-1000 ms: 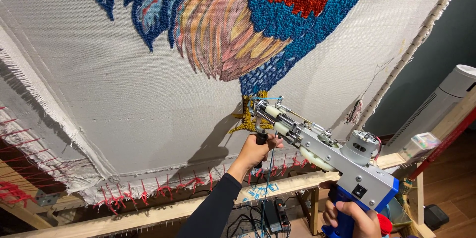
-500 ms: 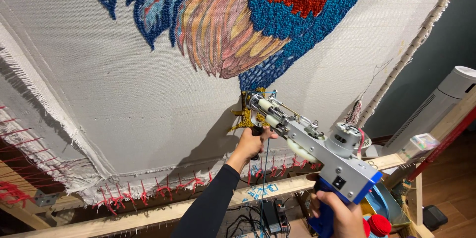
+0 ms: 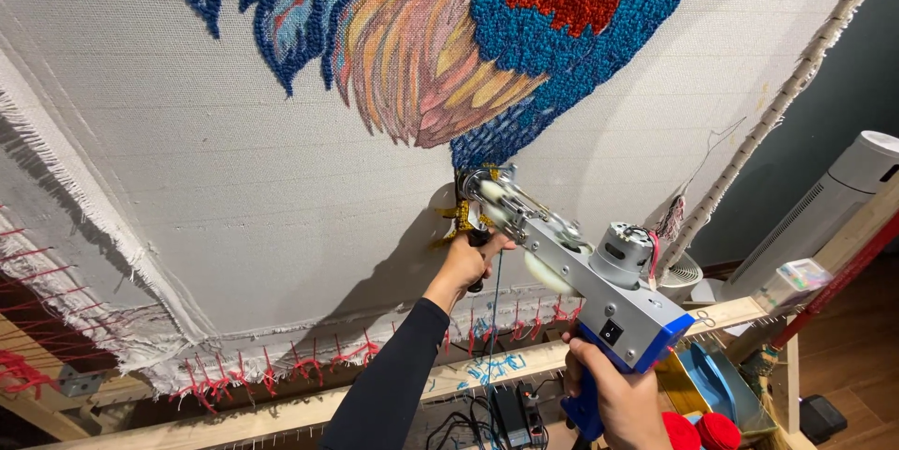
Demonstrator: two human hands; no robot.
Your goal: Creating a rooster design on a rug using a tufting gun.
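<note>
Left hand (image 3: 465, 263) wrapped round front grip of tufting gun (image 3: 571, 272), near its nose. Right hand (image 3: 618, 403) closed on blue rear handle, low right. Gun tip pressed to cloth (image 3: 234, 188) – at yellow patch (image 3: 461, 216) below blue tufting (image 3: 562, 47). Wooden frame (image 3: 281, 408) under cloth – red yarn balls (image 3: 698, 431) by right hand.

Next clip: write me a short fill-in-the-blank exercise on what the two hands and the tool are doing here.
The right hand grips the tufting gun's ____ rear handle.
The left hand holds the gun's front grip, close to the stretched white ____.
The gun's tip meets a small patch of ____ yarn below the tufted blue feathers.

Missing words: blue; cloth; yellow
</note>
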